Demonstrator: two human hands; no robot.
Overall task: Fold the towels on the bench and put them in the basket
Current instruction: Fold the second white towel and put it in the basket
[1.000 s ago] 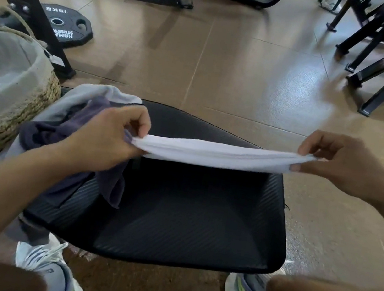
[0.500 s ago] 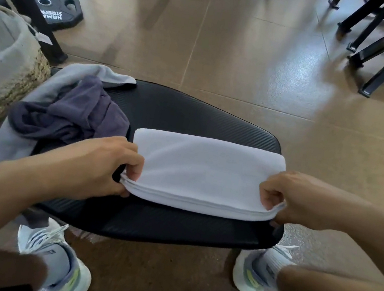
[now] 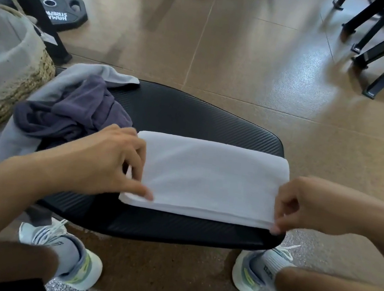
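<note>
1. Left hand [image 3: 105,161] on L edge of white towel [image 3: 208,178], fingers fairly straight, fingertips [image 3: 149,195] pressing near corner at 7 o'clock. Right hand [image 3: 306,208] curled, pinching near R corner at 5 o'clock.
2. White towel lying flat on bench [image 3: 190,117], folded into a rectangle, layered edges stacked along near side, R end reaching bench rim.
3. Step in hand, likely: squaring edges before next fold. Best done by keeping L side pinned, tugging R corner flush, then folding R over L w/o dragging stack.
4. Purple towel [image 3: 75,111] and grey towel [image 3: 75,79] crumpled at 10 o'clock, touching L wrist area; not yet folded.
5. Basket [image 3: 15,94] at 9 o'clock, just beside the heap; contents unclear. Heap lies btwn white towel and basket; lift over it.
6. Weight plate [image 3: 56,8] at 11 o'clock on floor, well apart. No obstacle.
</note>
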